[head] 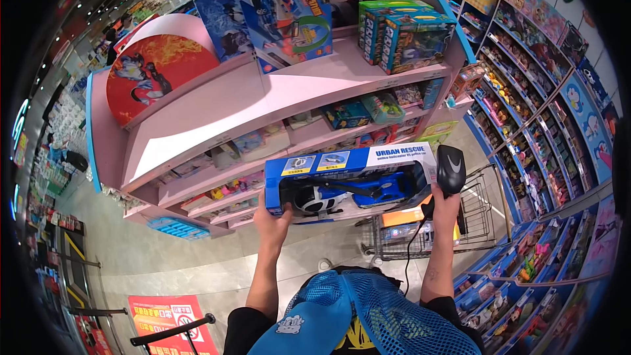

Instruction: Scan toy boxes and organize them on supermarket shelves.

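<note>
A boxed toy police helicopter and car set [345,155] is held level in front of my body, its blue toys showing through the front. My left hand [273,219] grips the box's left end, thumb on the lower front edge. My right hand [445,202] is shut around the handle of a black handheld barcode scanner [451,170], whose head stands beside the box's right end. Whether my right fingers also touch the box is hard to tell. From the scanner a black cable hangs down toward my body.
Beyond the box stands a pink shelf unit [207,108] with boxed toys. A wire shopping cart [485,207] holding boxes is at the right, before blue toy shelves [522,158]. A black rail [172,330] stands at lower left.
</note>
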`<control>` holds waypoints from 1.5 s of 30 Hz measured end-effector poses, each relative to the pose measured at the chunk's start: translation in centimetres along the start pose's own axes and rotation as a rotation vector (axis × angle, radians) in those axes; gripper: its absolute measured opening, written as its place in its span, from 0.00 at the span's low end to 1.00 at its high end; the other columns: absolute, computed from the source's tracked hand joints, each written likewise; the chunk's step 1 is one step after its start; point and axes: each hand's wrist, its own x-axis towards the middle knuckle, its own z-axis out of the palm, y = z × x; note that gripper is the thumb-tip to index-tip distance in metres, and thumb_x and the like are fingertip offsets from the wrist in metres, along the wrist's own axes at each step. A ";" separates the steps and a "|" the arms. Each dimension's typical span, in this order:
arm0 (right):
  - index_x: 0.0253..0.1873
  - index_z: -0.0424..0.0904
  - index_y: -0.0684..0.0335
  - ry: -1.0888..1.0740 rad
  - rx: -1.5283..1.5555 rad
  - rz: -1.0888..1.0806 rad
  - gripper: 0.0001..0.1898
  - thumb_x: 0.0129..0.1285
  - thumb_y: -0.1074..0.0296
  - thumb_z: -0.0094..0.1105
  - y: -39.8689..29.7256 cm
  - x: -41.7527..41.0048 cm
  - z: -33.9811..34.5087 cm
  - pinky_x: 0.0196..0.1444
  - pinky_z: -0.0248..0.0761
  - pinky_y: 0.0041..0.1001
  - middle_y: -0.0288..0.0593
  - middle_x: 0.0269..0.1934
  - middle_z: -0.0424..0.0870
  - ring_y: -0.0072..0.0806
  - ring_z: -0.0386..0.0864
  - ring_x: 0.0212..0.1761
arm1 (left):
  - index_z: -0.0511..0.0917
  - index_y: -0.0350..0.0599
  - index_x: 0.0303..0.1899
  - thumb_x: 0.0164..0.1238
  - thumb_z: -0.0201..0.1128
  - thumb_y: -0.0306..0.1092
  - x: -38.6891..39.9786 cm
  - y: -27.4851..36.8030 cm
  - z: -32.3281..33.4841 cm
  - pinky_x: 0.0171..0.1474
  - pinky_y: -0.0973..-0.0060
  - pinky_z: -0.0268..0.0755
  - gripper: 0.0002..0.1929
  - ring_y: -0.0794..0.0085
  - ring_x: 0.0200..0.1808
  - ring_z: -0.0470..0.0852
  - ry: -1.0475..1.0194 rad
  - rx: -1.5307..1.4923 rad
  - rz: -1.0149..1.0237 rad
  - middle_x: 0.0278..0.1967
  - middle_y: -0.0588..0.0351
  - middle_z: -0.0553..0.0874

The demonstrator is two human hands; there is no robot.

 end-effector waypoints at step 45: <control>0.57 0.77 0.66 -0.269 0.424 -0.318 0.17 0.65 0.72 0.66 -8.2 25.8 28.5 0.53 0.69 0.23 0.37 0.47 0.83 0.20 0.76 0.46 | 0.77 0.31 0.45 0.63 0.64 0.30 31.4 1.6 -2.4 0.41 0.74 0.70 0.13 0.74 0.35 0.77 0.293 0.009 0.185 0.33 0.55 0.82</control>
